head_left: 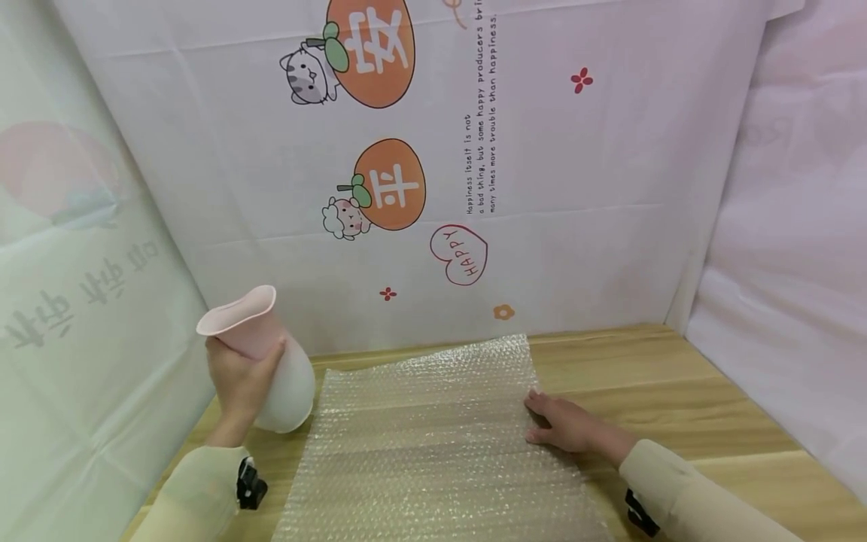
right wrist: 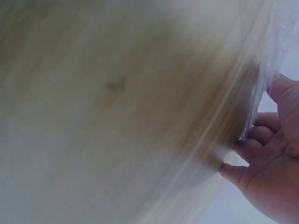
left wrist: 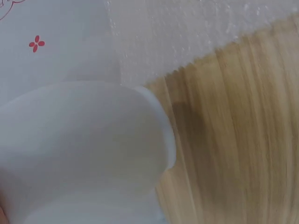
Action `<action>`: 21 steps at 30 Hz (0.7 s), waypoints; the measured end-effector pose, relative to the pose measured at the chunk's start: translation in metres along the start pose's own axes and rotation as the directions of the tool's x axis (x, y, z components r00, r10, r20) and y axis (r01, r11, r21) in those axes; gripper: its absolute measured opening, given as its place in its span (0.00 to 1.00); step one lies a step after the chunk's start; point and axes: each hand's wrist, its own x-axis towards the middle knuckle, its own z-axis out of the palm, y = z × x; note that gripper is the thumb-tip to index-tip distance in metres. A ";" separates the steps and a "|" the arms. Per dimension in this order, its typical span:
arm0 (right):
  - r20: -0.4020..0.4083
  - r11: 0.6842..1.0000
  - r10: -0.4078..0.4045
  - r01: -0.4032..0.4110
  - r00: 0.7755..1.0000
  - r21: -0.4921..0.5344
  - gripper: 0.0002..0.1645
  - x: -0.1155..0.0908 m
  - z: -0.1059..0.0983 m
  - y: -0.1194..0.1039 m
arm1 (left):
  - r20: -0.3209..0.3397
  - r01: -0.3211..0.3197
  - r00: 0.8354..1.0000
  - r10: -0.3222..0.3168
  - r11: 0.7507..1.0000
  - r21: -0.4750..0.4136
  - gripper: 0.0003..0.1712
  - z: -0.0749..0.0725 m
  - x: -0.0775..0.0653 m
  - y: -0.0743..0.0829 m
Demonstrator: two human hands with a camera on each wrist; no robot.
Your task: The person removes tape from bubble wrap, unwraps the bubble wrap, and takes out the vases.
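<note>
My left hand (head_left: pixel 240 376) grips a vase (head_left: pixel 287 388) round its neck, thumb on the near side. The vase has a wavy pink mouth and a rounded white body, and it leans to the left. In the left wrist view the white vase body (left wrist: pixel 84 144) fills much of the frame, its shadow falling on the wood. A sheet of clear bubble wrap (head_left: pixel 433 444) lies flat to the vase's right. On the sheet's right edge rest the fingertips of my right hand (head_left: pixel 565 423), thumb apart from the fingers. The right wrist view shows that hand (right wrist: pixel 275 154) from the palm side.
Beneath everything is a wood-grain table (head_left: pixel 677 399), with bare wood to the right of the sheet. A printed white cloth wall (head_left: pixel 542 188) rises behind it. Pale cloth sides stand at the left (head_left: pixel 81 301) and right (head_left: pixel 792 248).
</note>
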 end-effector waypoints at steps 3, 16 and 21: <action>0.005 1.000 0.013 -0.013 1.000 0.001 0.43 -0.001 0.000 0.000 | -0.003 0.012 1.000 -0.012 1.000 0.012 0.49 -0.003 0.001 -0.004; -0.005 1.000 0.005 -0.005 1.000 0.001 0.44 0.000 0.004 0.004 | -0.031 -0.018 0.999 0.020 0.998 0.055 0.50 -0.014 0.007 -0.017; -0.005 1.000 0.006 -0.006 1.000 0.002 0.44 0.000 0.004 0.004 | -0.056 -0.011 0.998 0.015 0.997 0.075 0.48 -0.018 0.009 -0.021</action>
